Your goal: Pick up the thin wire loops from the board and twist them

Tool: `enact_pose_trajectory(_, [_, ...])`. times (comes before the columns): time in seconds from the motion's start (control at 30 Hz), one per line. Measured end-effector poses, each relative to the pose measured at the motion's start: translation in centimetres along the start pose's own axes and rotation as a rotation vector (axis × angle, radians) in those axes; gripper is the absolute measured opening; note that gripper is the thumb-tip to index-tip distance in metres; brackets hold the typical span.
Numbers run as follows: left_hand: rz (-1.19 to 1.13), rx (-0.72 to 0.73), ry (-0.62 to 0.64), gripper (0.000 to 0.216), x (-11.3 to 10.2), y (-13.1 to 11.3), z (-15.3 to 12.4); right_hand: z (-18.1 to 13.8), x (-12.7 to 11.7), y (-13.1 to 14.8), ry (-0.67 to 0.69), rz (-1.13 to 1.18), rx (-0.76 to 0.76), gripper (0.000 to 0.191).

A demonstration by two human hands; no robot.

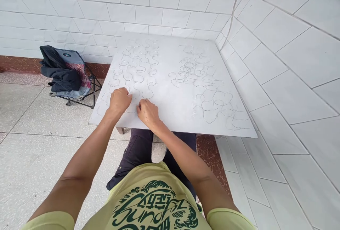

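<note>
Over the near left part of a pale board (172, 111), my left hand (120, 99) is closed, thumb and fingers pinched together. My right hand (148, 111) is just to its right and slightly nearer me, also closed in a pinch. A thin curved wire (132, 111) shows in the gap between them; its ends are hidden by the fingers. Beyond my hands, several thin wavy wires (138, 70) lie in rough columns. More wires lie on the right side in a looser, overlapping heap (187, 70), which trails toward the near right corner.
A small folding chair (79, 76) with a dark garment (60, 72) on it stands on the floor left of the board. White tiled walls (164, 0) meet behind and to the right, and a thin cable (233, 9) runs down near the corner.
</note>
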State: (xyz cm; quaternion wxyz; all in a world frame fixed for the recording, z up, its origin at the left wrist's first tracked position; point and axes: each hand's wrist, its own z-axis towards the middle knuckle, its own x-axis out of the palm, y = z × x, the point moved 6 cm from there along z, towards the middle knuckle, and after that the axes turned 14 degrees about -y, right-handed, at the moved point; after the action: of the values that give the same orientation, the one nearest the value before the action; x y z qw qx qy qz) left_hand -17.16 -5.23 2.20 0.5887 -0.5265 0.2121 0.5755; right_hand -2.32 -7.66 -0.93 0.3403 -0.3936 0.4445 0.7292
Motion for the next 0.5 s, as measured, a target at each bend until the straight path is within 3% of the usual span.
enact_pose_trajectory(0.13, [-0.018, -0.002, 0.044, 0.015, 0.90, -0.15, 0.80, -0.24, 0.48, 0.17, 0.019, -0.036, -0.025, 0.022])
enact_pose_trajectory(0.5, [-0.021, -0.071, 0.087, 0.006, 0.73, -0.22, 0.57, -0.84, 0.86, 0.08, -0.028, -0.040, -0.058, 0.028])
